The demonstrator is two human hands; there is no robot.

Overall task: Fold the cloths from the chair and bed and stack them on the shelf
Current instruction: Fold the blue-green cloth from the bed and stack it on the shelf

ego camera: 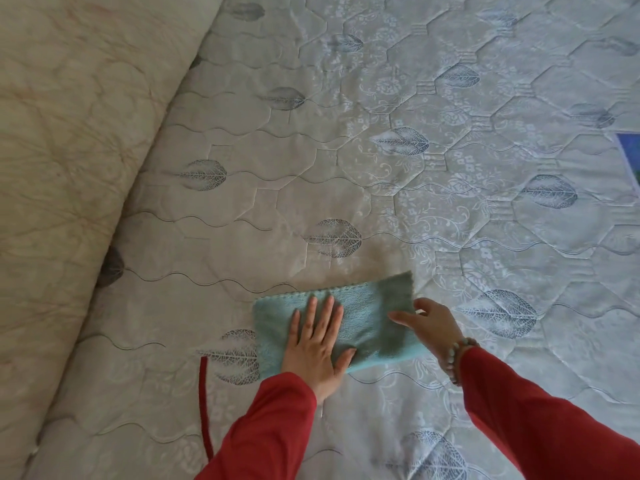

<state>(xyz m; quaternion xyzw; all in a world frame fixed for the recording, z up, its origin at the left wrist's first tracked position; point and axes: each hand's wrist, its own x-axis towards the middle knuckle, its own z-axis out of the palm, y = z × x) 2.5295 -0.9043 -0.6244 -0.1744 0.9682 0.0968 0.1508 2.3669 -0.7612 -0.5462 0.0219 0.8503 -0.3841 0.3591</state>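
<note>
A small teal cloth (367, 317) lies folded into a narrow rectangle on the quilted bed (311, 168), near its front edge. My left hand (317, 341) lies flat on the cloth's left half, fingers straight and spread, pressing it down. My right hand (427, 320) is at the cloth's right end, fingers loosely bent, with the thumb and forefinger at the cloth's right edge. Whether they pinch the edge is unclear. Both arms wear red sleeves, and a bead bracelet sits on the right wrist.
A rolled beige quilt (62, 168) lies along the left side of the bed. A thin red strap (204, 403) hangs over the mattress near my left arm. A blue-edged item (628, 157) shows at the right border.
</note>
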